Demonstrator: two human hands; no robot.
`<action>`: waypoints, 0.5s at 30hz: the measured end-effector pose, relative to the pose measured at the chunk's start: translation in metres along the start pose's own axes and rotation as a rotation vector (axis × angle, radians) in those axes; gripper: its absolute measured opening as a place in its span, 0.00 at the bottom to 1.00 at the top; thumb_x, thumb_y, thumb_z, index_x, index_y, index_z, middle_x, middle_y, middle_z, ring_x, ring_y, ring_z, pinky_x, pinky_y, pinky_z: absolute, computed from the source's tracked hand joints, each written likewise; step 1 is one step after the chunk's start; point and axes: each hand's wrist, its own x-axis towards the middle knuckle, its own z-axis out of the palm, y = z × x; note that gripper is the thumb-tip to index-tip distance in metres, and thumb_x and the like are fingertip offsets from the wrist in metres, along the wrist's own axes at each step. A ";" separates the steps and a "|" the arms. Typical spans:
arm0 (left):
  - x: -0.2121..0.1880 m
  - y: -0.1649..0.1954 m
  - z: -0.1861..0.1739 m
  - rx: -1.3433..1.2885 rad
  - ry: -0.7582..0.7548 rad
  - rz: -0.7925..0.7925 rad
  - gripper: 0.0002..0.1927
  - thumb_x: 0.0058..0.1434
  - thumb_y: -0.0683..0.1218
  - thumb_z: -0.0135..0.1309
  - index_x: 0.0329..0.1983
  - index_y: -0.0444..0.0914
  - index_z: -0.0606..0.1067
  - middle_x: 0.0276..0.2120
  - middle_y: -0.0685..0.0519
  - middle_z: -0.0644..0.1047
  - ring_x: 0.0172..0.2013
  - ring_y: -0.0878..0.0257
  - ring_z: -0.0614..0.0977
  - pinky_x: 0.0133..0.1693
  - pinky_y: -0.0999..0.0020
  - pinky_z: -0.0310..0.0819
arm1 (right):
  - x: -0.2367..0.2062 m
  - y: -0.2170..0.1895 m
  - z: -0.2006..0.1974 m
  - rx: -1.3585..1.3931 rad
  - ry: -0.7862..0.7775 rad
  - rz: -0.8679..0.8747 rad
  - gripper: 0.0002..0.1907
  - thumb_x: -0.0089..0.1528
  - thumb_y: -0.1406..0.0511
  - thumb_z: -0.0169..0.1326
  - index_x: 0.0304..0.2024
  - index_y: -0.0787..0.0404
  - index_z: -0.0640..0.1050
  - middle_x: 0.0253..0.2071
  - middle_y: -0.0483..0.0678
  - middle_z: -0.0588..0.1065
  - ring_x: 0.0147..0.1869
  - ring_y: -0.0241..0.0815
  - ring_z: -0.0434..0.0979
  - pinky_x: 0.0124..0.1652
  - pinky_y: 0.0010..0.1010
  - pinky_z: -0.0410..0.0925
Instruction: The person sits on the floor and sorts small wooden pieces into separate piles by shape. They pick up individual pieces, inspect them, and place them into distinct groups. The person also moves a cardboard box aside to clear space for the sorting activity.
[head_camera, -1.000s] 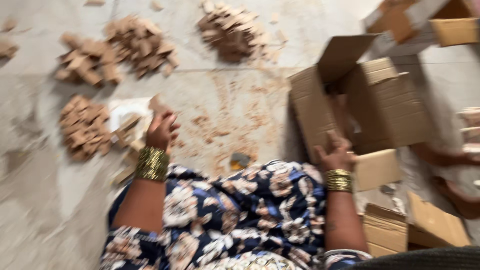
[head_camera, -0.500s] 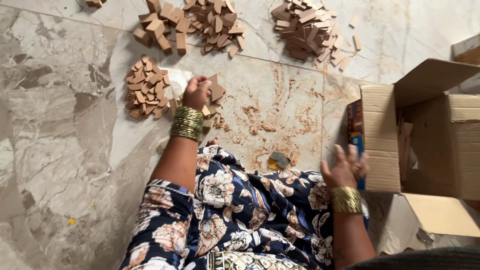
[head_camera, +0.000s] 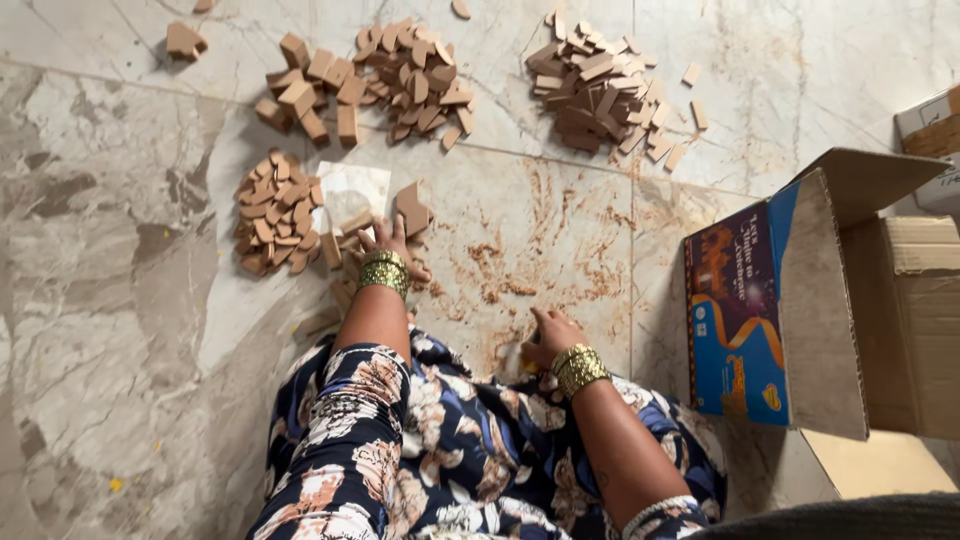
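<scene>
Reaching forward, left hand (head_camera: 392, 243) rests with fingers spread on loose clay pieces (head_camera: 345, 232) beside a small pile (head_camera: 272, 212); right hand (head_camera: 550, 335), farther off, curls on the marble floor (head_camera: 130, 300), grip unclear.

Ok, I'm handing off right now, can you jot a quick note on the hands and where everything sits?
Left hand: on the floor among loose brown blocks beside a white sheet; grip unclear.
Right hand: fingers on the floor by the knee, something yellow under it, unclear what.
Block piles: one left of the sheet, three more farther out.
Open cardboard box with a blue carton to the right.
Brown dust is smeared on the floor.
</scene>
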 end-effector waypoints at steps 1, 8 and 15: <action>0.003 0.000 0.001 0.042 0.032 0.020 0.74 0.36 0.69 0.73 0.80 0.59 0.39 0.78 0.47 0.38 0.74 0.37 0.42 0.69 0.33 0.43 | 0.000 -0.001 -0.003 0.018 -0.018 0.004 0.44 0.55 0.50 0.63 0.71 0.48 0.62 0.63 0.53 0.68 0.65 0.55 0.71 0.62 0.43 0.67; 0.040 0.017 0.012 -0.048 0.308 0.114 0.54 0.59 0.73 0.53 0.81 0.51 0.45 0.77 0.44 0.42 0.76 0.40 0.44 0.73 0.40 0.37 | 0.000 -0.004 -0.011 0.081 -0.093 -0.028 0.39 0.60 0.48 0.59 0.70 0.47 0.63 0.63 0.51 0.68 0.65 0.51 0.71 0.62 0.40 0.68; 0.037 0.067 0.030 0.075 0.133 0.319 0.50 0.62 0.68 0.47 0.80 0.60 0.35 0.78 0.48 0.29 0.76 0.43 0.34 0.70 0.45 0.36 | 0.006 -0.005 -0.005 0.148 -0.060 -0.096 0.36 0.60 0.51 0.59 0.69 0.48 0.66 0.58 0.51 0.70 0.62 0.50 0.73 0.60 0.39 0.69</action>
